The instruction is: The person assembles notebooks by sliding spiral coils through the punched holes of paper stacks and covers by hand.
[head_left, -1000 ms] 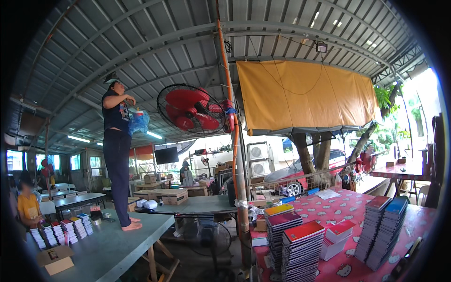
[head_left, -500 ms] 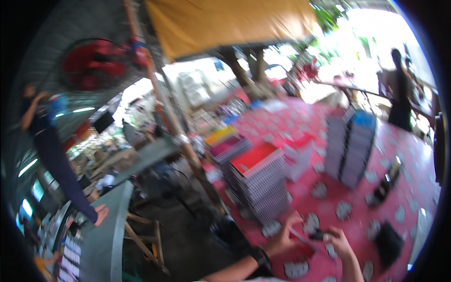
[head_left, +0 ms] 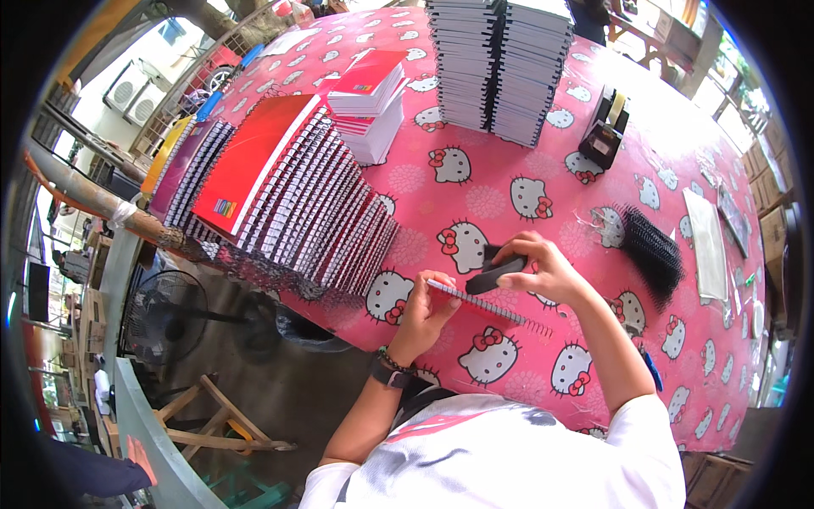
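My left hand (head_left: 421, 321) is closed on one end of a spiral-bound notebook (head_left: 483, 307), which stands edge-on with its coil facing up. Loose coil extends past the notebook's right end. Just above that coil, my right hand (head_left: 543, 270) grips a dark, rounded black hand tool (head_left: 493, 276). Its exact kind does not show clearly. To the left rises a tall stack of red-covered spiral notebooks (head_left: 275, 195). A wristband and watch are on my left wrist.
Beyond my hands stand red-covered unbound booklets (head_left: 369, 97) and tall stacks of black-coiled books (head_left: 500, 72). A tape dispenser (head_left: 604, 136) and a bundle of black coils (head_left: 653, 254) lie rightward on the pink patterned table (head_left: 432, 199). A fan (head_left: 165, 318) stands below left.
My view has swung down and right, bringing the table closer and sharper. The notebook is still in my left hand and the black tool in my right.
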`<action>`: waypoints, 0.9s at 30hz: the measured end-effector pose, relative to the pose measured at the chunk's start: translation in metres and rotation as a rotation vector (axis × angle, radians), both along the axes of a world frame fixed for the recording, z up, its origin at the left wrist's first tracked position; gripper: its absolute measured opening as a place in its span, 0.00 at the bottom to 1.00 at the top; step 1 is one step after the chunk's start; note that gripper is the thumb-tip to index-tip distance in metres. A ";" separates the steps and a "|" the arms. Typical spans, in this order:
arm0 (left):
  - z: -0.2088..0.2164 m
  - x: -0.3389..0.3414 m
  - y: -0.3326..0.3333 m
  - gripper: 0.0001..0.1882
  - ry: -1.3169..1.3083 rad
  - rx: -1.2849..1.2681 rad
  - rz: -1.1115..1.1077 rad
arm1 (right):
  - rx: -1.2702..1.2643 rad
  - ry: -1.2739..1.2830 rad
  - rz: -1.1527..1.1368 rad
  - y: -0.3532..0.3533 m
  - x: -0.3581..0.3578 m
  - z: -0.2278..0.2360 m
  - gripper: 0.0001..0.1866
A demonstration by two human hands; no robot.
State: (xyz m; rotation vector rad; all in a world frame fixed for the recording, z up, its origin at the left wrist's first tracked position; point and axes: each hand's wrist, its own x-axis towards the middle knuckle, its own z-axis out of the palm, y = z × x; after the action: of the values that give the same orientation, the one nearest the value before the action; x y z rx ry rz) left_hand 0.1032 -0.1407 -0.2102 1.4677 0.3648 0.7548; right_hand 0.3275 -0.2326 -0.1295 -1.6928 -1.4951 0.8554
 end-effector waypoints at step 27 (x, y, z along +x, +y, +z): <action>0.097 0.008 0.006 0.09 -0.024 0.212 0.182 | 0.521 -0.031 -0.048 0.004 -0.065 0.049 0.20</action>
State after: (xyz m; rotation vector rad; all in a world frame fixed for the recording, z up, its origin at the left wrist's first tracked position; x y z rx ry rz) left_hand 0.1115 -0.1351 -0.1129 1.6376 0.4129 0.9800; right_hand 0.2623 -0.2286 -0.0801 -1.3482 -1.5266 0.3660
